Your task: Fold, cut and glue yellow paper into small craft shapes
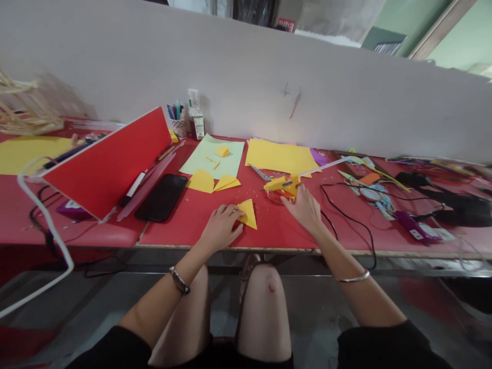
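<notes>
My left hand (pixel 223 225) rests on the red tabletop, its fingertips holding the edge of a small folded yellow paper piece (pixel 249 215) with a pointed triangular shape. My right hand (pixel 305 207) grips a yellow hot glue gun (pixel 282 186), its nozzle pointing left and a long glue stick (pixel 326 165) sticking out of the back. Grey-bladed scissors (pixel 260 172) lie just behind the gun, their handles partly hidden by it. More cut yellow pieces (pixel 201 181) lie behind my left hand, beside a pale green sheet (pixel 192 163) that carries small yellow scraps.
A black phone (pixel 161 197) lies at left, near a leaning red board (pixel 115 164). Behind stand a pen cup (pixel 178 127) and a bottle (pixel 197 120) against the white partition. Yellow sheets (pixel 279 155) lie at the back. A black cable (pixel 351 220) loops over the front edge at right.
</notes>
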Demonstrator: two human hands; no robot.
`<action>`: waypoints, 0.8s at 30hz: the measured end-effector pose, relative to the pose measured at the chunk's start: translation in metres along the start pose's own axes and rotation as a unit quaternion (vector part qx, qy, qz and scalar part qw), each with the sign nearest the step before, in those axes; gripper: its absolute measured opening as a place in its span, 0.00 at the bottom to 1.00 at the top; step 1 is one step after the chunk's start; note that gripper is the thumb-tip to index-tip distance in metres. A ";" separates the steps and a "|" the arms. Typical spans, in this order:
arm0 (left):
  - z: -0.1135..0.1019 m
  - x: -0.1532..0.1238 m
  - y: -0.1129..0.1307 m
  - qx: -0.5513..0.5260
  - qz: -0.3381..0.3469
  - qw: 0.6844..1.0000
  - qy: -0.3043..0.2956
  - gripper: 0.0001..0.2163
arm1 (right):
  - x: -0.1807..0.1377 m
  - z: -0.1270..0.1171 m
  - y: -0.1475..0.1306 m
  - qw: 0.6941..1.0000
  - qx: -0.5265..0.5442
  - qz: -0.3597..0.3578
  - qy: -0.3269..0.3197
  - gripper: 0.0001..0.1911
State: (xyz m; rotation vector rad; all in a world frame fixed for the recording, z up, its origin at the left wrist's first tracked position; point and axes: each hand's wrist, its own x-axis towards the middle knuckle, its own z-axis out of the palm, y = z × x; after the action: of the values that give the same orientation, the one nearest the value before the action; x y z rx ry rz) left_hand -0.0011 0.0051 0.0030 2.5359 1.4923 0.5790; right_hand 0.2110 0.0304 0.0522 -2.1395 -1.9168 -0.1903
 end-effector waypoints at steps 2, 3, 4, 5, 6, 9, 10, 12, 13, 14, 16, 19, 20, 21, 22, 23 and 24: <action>0.000 0.000 0.000 0.001 0.000 1.000 0.000 0.12 | 0.001 -0.002 0.013 1.000 0.007 0.021 0.022 0.16; -0.001 0.000 0.000 0.002 0.001 1.000 0.000 0.12 | 0.001 -0.003 0.021 0.999 0.008 0.036 0.032 0.16; -0.001 0.000 0.001 0.004 0.002 1.000 0.002 0.12 | 0.002 -0.003 0.029 0.998 0.009 0.053 0.042 0.15; -0.001 0.000 0.001 0.006 0.002 1.000 0.005 0.12 | 0.002 -0.004 0.038 0.996 0.009 0.070 0.048 0.15; -0.001 0.000 0.001 0.008 0.002 1.000 0.008 0.12 | 0.003 -0.003 0.047 0.995 0.011 0.087 0.050 0.15; -0.001 -0.001 0.001 0.012 0.005 1.000 0.012 0.12 | 0.003 0.001 0.072 0.989 0.025 0.137 0.048 0.16; -0.001 -0.001 0.001 0.012 0.009 1.000 0.011 0.13 | 0.003 0.004 0.079 0.987 0.033 0.151 0.050 0.16; -0.001 -0.001 0.001 0.007 0.021 1.000 0.008 0.14 | 0.001 0.009 0.089 0.983 0.051 0.169 0.059 0.16; -0.001 -0.002 0.001 0.003 0.026 1.000 0.007 0.14 | 0.000 0.012 0.093 0.981 0.057 0.171 0.065 0.16; -0.001 -0.001 0.001 -0.002 0.029 1.000 0.007 0.14 | -0.001 0.015 0.096 0.981 0.060 0.170 0.071 0.16; -0.001 -0.001 0.001 -0.008 0.029 1.000 0.007 0.14 | -0.001 0.019 0.099 0.982 0.066 0.160 0.079 0.16; 0.000 -0.001 0.000 -0.008 0.024 1.000 0.007 0.14 | 0.003 0.019 0.102 0.983 0.071 0.152 0.072 0.15; 0.000 0.000 0.000 -0.006 0.023 1.000 0.009 0.15 | 0.004 0.018 0.102 0.983 0.069 0.154 0.066 0.14; 0.000 0.000 0.000 -0.003 0.021 1.000 0.010 0.15 | 0.005 0.016 0.103 0.983 0.064 0.158 0.060 0.14; 0.001 0.000 0.000 0.002 0.020 1.000 0.010 0.15 | 0.005 0.013 0.102 0.984 0.054 0.159 0.057 0.15; 0.001 0.000 0.000 0.006 0.021 1.000 0.008 0.16 | 0.004 0.011 0.102 0.985 0.040 0.157 0.056 0.15; 0.001 0.000 0.000 0.011 0.023 1.000 0.003 0.16 | 0.001 0.008 0.100 0.986 0.021 0.152 0.060 0.16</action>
State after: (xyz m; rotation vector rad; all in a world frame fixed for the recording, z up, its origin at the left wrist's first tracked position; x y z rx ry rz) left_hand -0.0010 0.0052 0.0020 2.5926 1.4545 0.5819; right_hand 0.3094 0.0239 0.0343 -2.3011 -1.4935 -0.2095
